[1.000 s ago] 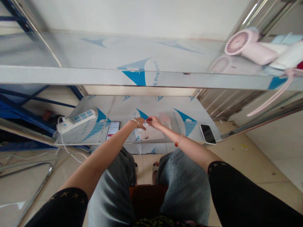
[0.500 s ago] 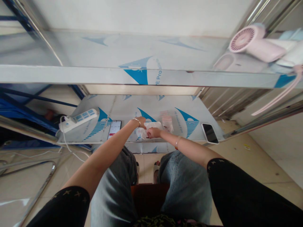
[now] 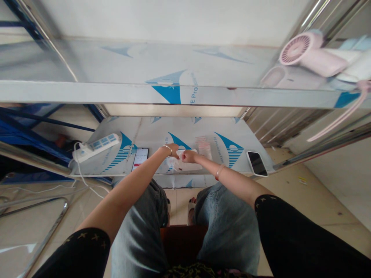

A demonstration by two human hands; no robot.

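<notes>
A crumpled white bag [image 3: 189,166], thin and filmy at its left end, lies near the front edge of the lower shelf. My left hand [image 3: 173,149] bends down over its left side, the fingers closed on the thin white material. Just to the right, my right hand [image 3: 189,156] is closed in a fist-like pinch over the bag's upper part. Whatever sits between those right fingers is too small to make out. Behind and right of the bag lie several thin pink strips [image 3: 204,144], partly on a pale clear-looking wrapper.
A lit phone [image 3: 140,156] lies left of my hands, a white power strip [image 3: 97,146] with a cable farther left. Another phone [image 3: 257,163] rests at the shelf's right. The upper shelf [image 3: 116,90] crosses above, holding a pink handheld fan [image 3: 314,54] at the right.
My right hand has risen slightly away from me, from the bag's front part to its upper part, uncovering more of the bag. My left hand has stayed nearly in place.
</notes>
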